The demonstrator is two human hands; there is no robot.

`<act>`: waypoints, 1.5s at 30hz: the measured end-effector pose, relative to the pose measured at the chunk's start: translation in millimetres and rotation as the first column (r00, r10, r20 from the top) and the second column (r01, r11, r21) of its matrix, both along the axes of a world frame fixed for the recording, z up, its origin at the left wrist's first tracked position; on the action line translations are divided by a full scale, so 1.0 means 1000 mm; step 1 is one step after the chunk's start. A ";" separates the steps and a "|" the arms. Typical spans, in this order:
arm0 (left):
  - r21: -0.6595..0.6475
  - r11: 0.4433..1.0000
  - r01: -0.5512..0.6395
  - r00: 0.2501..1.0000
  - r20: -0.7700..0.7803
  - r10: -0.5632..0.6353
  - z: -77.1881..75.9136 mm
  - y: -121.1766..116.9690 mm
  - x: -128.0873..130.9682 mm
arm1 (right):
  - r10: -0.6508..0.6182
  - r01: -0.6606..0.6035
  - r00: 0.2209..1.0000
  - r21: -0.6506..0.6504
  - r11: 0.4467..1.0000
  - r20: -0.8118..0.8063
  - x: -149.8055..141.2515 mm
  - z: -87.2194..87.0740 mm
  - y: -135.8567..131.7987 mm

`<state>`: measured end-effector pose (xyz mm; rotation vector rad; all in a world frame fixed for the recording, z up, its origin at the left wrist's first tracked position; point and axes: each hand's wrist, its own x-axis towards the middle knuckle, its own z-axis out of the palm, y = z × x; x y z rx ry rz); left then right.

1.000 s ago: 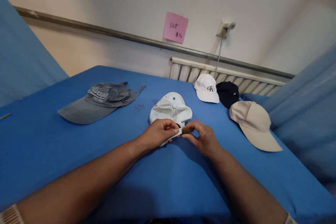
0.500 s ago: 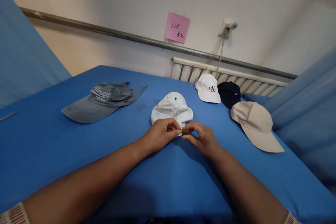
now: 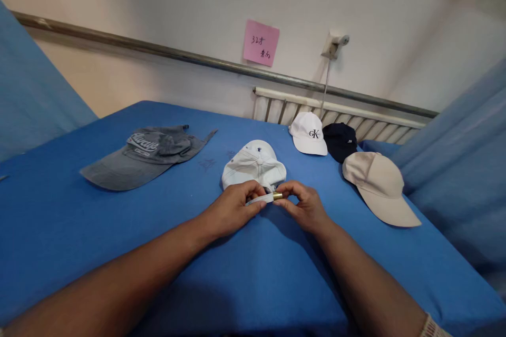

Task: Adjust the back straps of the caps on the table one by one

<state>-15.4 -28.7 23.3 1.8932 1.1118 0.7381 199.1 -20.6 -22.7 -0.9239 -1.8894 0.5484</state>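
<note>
A pale, nearly white cap [image 3: 253,163] lies on the blue-covered table, its back strap toward me. Between the thumb and fingers of my left hand [image 3: 233,208] is the light fabric strap [image 3: 261,199] of this cap. My right hand [image 3: 302,204] pinches a small brass-coloured buckle [image 3: 278,196] at the strap's end. Both hands are close together at the near edge of the cap, thumbs toward each other. My fingers hide part of the strap and the opening behind it.
To the left lies a grey cap [image 3: 134,160] with its strap undone. A white cap [image 3: 308,134], a black cap [image 3: 340,141] and a beige cap [image 3: 377,184] sit at the right. Behind the blue table [image 3: 253,274] are a radiator [image 3: 276,108] and a metal rail [image 3: 177,58]. Blue curtains [image 3: 454,168] hang at the sides.
The strap now shows between my hands, with the buckle turned so its shiny brass side catches light. My left fingers have shifted slightly left along the strap. The whole view has shifted a little.
</note>
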 end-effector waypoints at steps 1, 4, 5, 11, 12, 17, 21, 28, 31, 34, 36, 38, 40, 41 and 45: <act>-0.004 1.000 -0.003 1.000 0.008 0.003 -0.001 0.001 0.000 | 0.002 -0.002 1.000 -0.003 1.000 -0.002 0.000 0.000 0.000; -0.032 0.999 -0.019 0.999 0.045 0.020 -0.005 0.003 0.002 | 0.029 -0.029 1.000 -0.010 1.000 -0.003 -0.001 0.003 -0.001; -0.043 0.999 -0.019 0.999 0.046 0.021 -0.006 0.004 0.002 | 0.042 -0.042 0.999 -0.011 0.999 0.002 -0.001 0.003 -0.002; -0.051 0.998 -0.022 1.000 0.004 0.022 -0.007 0.001 0.005 | 0.090 -0.090 0.995 -0.025 0.996 0.033 -0.006 0.003 -0.004; -0.038 0.999 -0.030 1.000 0.006 0.030 -0.007 0.000 0.005 | 0.084 -0.083 0.996 -0.020 0.996 0.033 -0.006 0.003 -0.004; 0.030 0.998 -0.054 0.998 -0.035 0.055 0.001 0.000 0.002 | 0.014 -0.014 1.000 -0.018 1.000 0.008 -0.002 0.003 -0.001; 0.019 0.999 -0.029 0.999 -0.040 0.030 0.002 0.002 -0.001 | -0.013 0.012 0.999 -0.038 0.999 -0.033 0.002 0.003 0.000; 0.045 0.999 -0.016 1.000 0.022 0.015 -0.004 0.002 0.002 | 0.048 -0.051 0.998 -0.087 0.995 -0.031 -0.003 0.004 -0.003; 0.037 0.999 -0.021 0.999 0.028 0.020 -0.007 0.002 0.004 | 0.070 -0.071 0.997 -0.106 0.992 -0.010 -0.005 0.005 -0.004; 0.039 0.999 -0.020 0.999 0.031 0.019 -0.012 0.002 0.005 | 0.073 -0.072 0.997 -0.103 0.992 0.011 -0.006 0.004 -0.004; 0.035 0.999 -0.007 1.000 0.027 0.006 -0.012 0.001 0.005 | 0.069 -0.067 0.998 -0.098 0.993 0.013 -0.006 0.004 -0.004; 0.039 0.999 0.007 1.000 0.009 -0.008 -0.009 0.001 0.003 | 0.052 -0.052 0.999 -0.100 0.994 -0.002 -0.005 0.003 -0.003; 0.050 0.999 0.016 0.999 -0.037 -0.014 -0.003 0.001 0.000 | 0.019 -0.021 1.000 -0.102 0.995 -0.017 -0.003 0.003 -0.003; 0.051 0.999 0.017 0.998 -0.063 -0.014 0.000 0.002 -0.001 | 0.002 -0.004 1.000 -0.099 0.995 -0.024 -0.002 0.003 -0.002; 0.002 1.000 0.012 0.997 -0.077 -0.012 0.004 0.003 -0.002 | -0.024 0.021 0.999 -0.083 0.996 -0.029 0.000 0.004 -0.002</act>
